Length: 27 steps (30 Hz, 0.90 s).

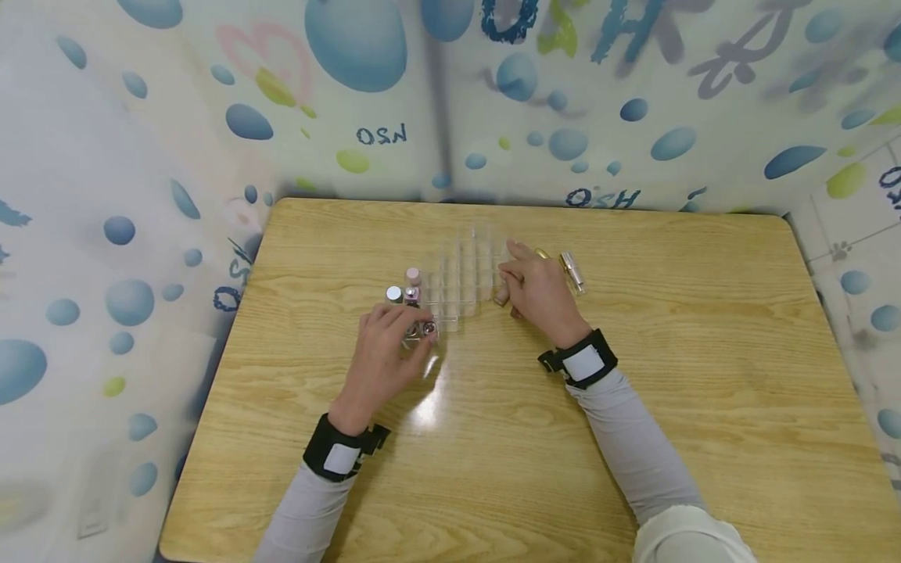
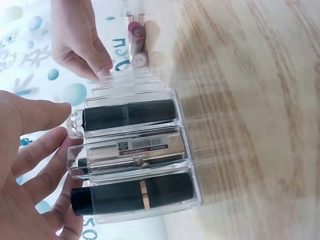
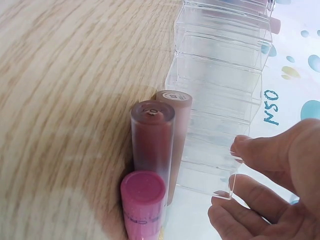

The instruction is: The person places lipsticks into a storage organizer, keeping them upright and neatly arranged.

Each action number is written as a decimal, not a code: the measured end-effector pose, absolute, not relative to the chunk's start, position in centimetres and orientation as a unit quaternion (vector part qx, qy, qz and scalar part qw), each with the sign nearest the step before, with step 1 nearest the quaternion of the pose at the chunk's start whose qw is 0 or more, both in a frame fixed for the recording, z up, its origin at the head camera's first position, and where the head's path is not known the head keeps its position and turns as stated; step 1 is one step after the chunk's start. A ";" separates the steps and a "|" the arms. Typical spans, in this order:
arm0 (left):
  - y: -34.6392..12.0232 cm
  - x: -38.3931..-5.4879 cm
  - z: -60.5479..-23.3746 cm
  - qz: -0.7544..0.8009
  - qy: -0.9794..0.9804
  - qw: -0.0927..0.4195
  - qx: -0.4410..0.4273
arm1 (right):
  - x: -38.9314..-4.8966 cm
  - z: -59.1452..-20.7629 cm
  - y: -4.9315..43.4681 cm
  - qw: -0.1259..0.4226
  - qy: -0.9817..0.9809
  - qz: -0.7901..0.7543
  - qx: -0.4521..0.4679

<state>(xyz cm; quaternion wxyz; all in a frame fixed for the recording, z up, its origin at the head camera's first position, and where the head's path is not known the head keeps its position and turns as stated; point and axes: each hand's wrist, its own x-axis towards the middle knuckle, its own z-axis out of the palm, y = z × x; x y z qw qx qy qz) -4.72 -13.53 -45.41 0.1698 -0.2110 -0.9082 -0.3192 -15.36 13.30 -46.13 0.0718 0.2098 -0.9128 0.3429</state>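
A clear stepped lipstick organizer (image 1: 468, 270) stands between both hands on the table. My left hand (image 1: 383, 348) is at its near left end, thumb and fingertip pinching the clear faceted cap (image 2: 75, 125) of a black lipstick (image 2: 130, 116) that sits in one compartment. Beside that lipstick, other slots hold a labelled clear tube (image 2: 145, 146) and a black lipstick with a rose-gold band (image 2: 165, 194). At the opposite end, my right hand (image 1: 542, 293) grips the organizer's clear edge between thumb and fingers. Several compartments between the hands look bare.
Next to the right hand lie a pink-capped tube (image 3: 144, 192), a brownish-red lip tube (image 3: 152, 140) and a paler one (image 3: 180, 117). Silver-capped (image 1: 393, 294) and pink-capped (image 1: 413, 275) items stand at the organizer's left end. A patterned wall (image 1: 563, 102) borders the wooden table (image 1: 493, 469).
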 end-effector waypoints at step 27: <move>-8.4 -4.1 -44.7 -0.337 -0.882 0.151 -0.294 | -15.3 -45.9 13.4 0.064 -0.916 0.335 0.213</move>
